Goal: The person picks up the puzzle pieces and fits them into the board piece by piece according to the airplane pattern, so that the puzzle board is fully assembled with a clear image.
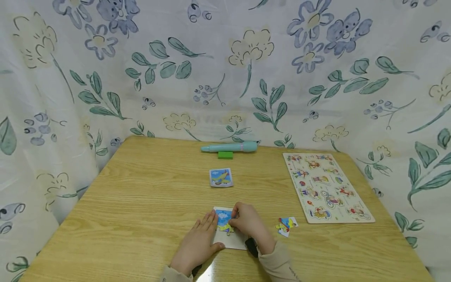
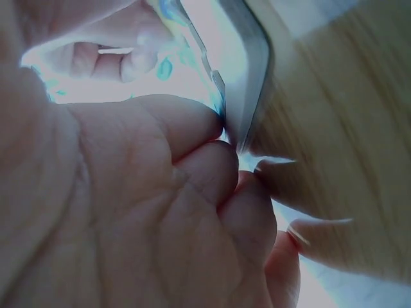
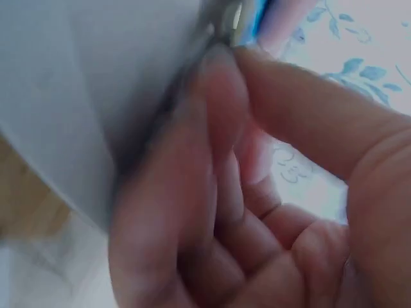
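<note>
A small white puzzle board (image 1: 233,241) lies at the near middle of the wooden table (image 1: 141,203). Blue and yellow picture pieces (image 1: 223,217) sit on its upper part. My left hand (image 1: 203,236) lies flat with straight fingers against the board's left edge (image 2: 253,70). My right hand (image 1: 248,221) is curled over the board's upper right. Its thumb and fingers (image 3: 218,96) pinch the edge of a thin grey-white piece (image 3: 77,115) there. Two or three loose coloured pieces (image 1: 287,226) lie just to the right of that hand.
A small picture card (image 1: 221,177) lies beyond the board. Farther back are a teal pen (image 1: 230,147) and a green block (image 1: 225,155). A large peg puzzle board (image 1: 327,187) fills the right side. A flowered cloth (image 1: 225,70) surrounds the table.
</note>
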A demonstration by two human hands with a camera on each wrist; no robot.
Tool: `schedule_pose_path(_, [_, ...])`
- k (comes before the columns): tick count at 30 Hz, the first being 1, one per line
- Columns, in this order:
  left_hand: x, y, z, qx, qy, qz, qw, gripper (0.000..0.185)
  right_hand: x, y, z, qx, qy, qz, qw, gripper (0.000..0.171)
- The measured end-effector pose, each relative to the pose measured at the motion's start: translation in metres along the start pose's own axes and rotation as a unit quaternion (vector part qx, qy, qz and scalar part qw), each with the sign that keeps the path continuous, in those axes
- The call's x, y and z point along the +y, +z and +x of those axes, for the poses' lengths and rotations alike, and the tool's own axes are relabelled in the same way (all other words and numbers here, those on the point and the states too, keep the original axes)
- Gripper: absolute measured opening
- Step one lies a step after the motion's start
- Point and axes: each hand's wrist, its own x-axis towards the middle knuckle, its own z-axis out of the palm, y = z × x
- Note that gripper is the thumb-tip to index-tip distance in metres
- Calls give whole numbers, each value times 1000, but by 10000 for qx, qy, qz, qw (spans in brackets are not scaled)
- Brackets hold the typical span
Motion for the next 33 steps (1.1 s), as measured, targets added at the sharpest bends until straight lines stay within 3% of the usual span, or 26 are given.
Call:
schedule_pose_path(3, [1,0,0,23,-3,8,10000,81,2,3,0,147,-56,-322,9994,18])
schedule_pose_path(7, [2,0,0,12,17,-1,10000,81,10,2,3,144,-96,-172,9997,19])
schedule_pose_path(12, [3,2,2,233,342,44,9991,75,19,-6,3,-226,-339,-14,9992,19])
schedule_pose_path(15, [4,3,4,177,495,-7,9986,73,19,-9,3,-535,-570,86,9969,16])
schedule_pose_path(20, [5,3,5,-16,353,-120,9993,71,25,-23,4,-645,-751,419,9942,12])
schedule_pose_path(23, [4,4,6,43,188,-90,9998,67,38,-45,-2,-236,-456,456,9976,11])
schedule_pose_path(27, [2,5,5,28,-34,-16,10000,67,63,-80,-22,321,345,252,9986,15])
schedule_pose_path(30, [1,4,4,-3,-93,-38,9999,67,79,-98,-39,150,796,82,9967,24])
schedule_pose_path(33, [-1,3,3,18,-107,-68,9999,67,87,-105,-46,-173,854,-100,9961,31])
